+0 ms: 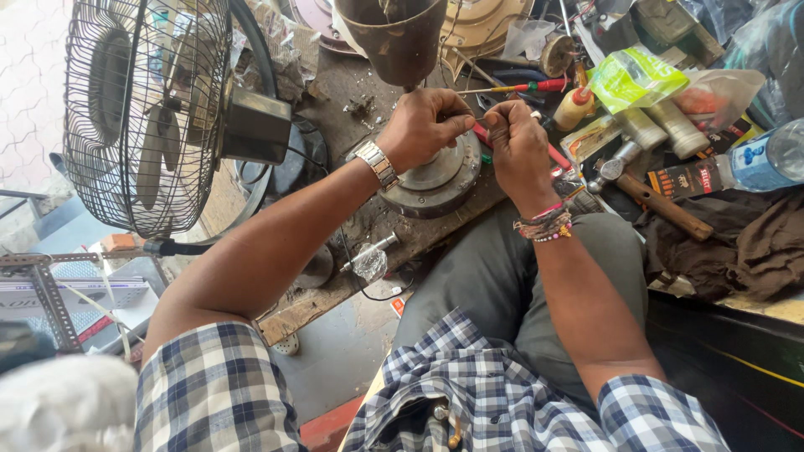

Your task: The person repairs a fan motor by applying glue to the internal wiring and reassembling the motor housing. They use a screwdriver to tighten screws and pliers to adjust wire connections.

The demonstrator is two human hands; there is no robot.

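My left hand (423, 125), with a metal wristwatch, and my right hand (519, 146), with bead and thread bracelets, meet fingertip to fingertip above a round grey metal motor housing (435, 180) on the worn wooden bench (335, 293). Both hands pinch a small thin piece (479, 120) between thumb and fingers; it looks like a wire, but it is too small to tell for sure. A red-handled tool (559, 157) lies partly hidden under my right hand. My grey trousers and checked shirt fill the bottom of the view.
A caged table fan (142, 109) stands at the left. A dark cone-shaped pot (402, 38) hangs over the housing. To the right lie a hammer (649, 199), a red-handled screwdriver (519, 86), a glue bottle (574, 107), a green bag (632, 75), a water bottle (766, 159) and a dark cloth (737, 243).
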